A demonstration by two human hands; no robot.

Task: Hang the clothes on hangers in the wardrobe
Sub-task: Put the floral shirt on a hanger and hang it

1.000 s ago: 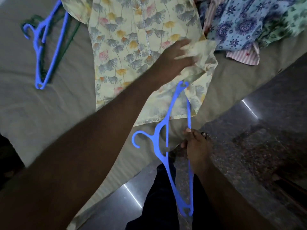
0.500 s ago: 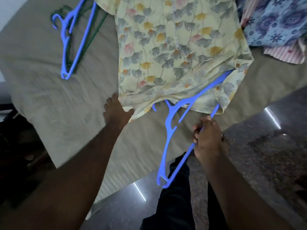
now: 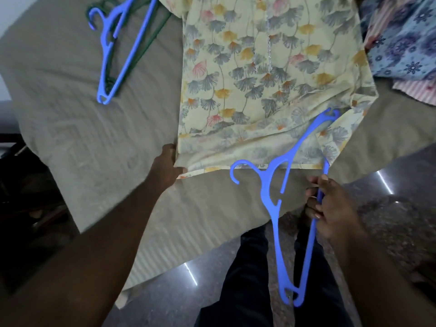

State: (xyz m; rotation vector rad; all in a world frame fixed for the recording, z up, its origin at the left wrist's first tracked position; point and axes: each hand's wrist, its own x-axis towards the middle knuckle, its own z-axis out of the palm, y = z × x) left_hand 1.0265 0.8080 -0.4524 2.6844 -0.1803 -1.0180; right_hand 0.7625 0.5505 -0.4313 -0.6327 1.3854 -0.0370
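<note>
- Since half a second ago the blue hanger has swung round. Its hook, which then sat right at the hem, is now clear of the cloth on the near side and curls to the left.
- The hanger's far tip, then tucked at the near-right corner of the yellow floral top, now shows lying on that corner.
- The left hand has stayed at the top's near-left hem corner. A second ago it was over at the near-right corner.
- Left grip: closed on the hem corner, thumb on the fabric and fingers at its edge.
- Right hand: its grip is wrapped round the hanger's straight bottom bar, about midway along, with the fingers curled over it.
- The hanger slants from the top's near-right corner to its other tip, which hangs in front of the person's dark trousers.
- The yellow floral top is spread flat on the bed, its hem towards the person and just short of the bed's near edge.
- A spare blue hanger lies on the far-left part of the bed, on top of a dark green hanger.
- At the far right are a blue floral garment and a pink striped cloth, just beside the yellow top.
- A dark polished floor shows at the near right.
</note>
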